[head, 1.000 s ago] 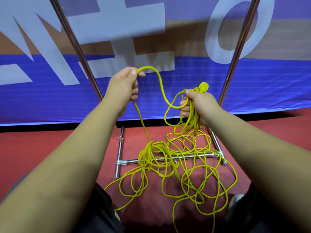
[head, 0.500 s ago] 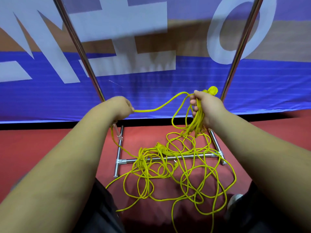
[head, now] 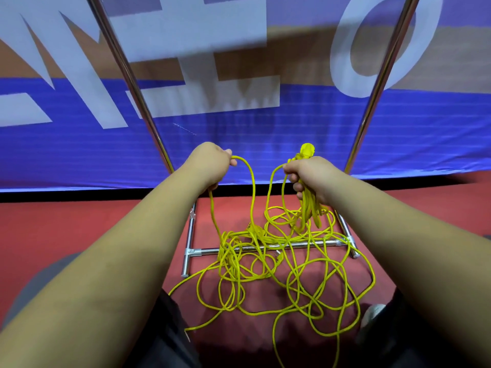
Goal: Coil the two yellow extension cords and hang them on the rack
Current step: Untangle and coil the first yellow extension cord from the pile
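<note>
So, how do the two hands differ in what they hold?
The left hand grips a single strand of yellow cord; the right hand grips a bundle of loops. A plug sticks up above the right hand, none above the left. Both are held over the tangle.

Red floor [head: 79, 235] under rack [head: 207, 252], maybe two cords [head: 229, 264]
</note>
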The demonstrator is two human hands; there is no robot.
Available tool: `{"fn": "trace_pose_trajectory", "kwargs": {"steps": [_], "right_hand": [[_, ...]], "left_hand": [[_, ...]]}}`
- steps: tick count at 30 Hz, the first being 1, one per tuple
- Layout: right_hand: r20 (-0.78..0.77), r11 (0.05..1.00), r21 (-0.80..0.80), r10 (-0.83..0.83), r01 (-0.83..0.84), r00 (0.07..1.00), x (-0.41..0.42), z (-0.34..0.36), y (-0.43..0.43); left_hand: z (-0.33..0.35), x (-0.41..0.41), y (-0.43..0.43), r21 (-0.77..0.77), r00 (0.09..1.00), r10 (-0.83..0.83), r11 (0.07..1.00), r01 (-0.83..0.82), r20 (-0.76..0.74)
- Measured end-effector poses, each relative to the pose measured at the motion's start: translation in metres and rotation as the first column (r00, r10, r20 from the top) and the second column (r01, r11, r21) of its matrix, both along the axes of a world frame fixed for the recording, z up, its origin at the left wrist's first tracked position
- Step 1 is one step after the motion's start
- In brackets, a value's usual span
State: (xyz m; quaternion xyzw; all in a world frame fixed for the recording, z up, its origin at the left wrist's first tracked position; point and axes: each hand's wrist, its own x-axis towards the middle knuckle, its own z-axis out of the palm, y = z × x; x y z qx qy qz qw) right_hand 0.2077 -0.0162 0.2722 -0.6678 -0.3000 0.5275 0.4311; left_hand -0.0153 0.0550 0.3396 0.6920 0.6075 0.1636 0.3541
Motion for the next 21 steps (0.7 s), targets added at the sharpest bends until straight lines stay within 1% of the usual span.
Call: {"fn": "trace_pose_trajectory", "kwargs": {"steps": [2,5,7,8,11,15,17,19,21], "right_hand": [[0.037,0.999,-0.007,0.052,-0.051,0.998,-0.002,0.000,0.000],[0.085,0.993,-0.048,0.110,-0.107,0.990,-0.002,0.000,0.000],[0.091,0.988,-0.087,0.139,-0.131,0.986,-0.001,0.000,0.000],[0.087,0.985,-0.099,0.150,-0.141,0.985,0.000,0.000,0.000],[0.070,0.980,-0.123,0.167,-0.158,0.983,-0.001,0.001,-0.001],[0.072,0.971,-0.162,0.187,-0.173,0.980,-0.001,0.004,-0.002],[0.081,0.972,-0.166,0.179,-0.164,0.980,-0.002,0.005,-0.003],[0.087,0.979,-0.153,0.148,-0.134,0.985,-0.002,0.005,-0.002],[0.090,0.984,-0.139,0.121,-0.108,0.989,-0.001,0.005,-0.001]], "left_hand": [[-0.003,0.001,-0.001,-0.003,0.998,0.003,1.000,-0.003,0.058],[0.000,0.008,-0.003,-0.101,0.951,0.125,0.990,-0.100,0.284],[0.005,0.011,-0.003,-0.139,0.920,0.177,0.981,-0.136,0.349],[0.007,0.012,-0.003,-0.136,0.920,0.170,0.982,-0.129,0.352],[0.007,0.007,-0.003,-0.047,0.936,0.056,0.998,-0.043,0.347],[0.005,0.004,-0.008,0.089,0.970,-0.067,0.995,0.047,0.235],[0.004,0.007,-0.007,0.090,0.969,-0.041,0.996,0.019,0.243],[0.005,0.010,-0.005,0.041,0.966,-0.012,0.999,0.001,0.257],[0.011,0.013,-0.004,0.029,0.982,0.001,1.000,-0.006,0.190]]}}
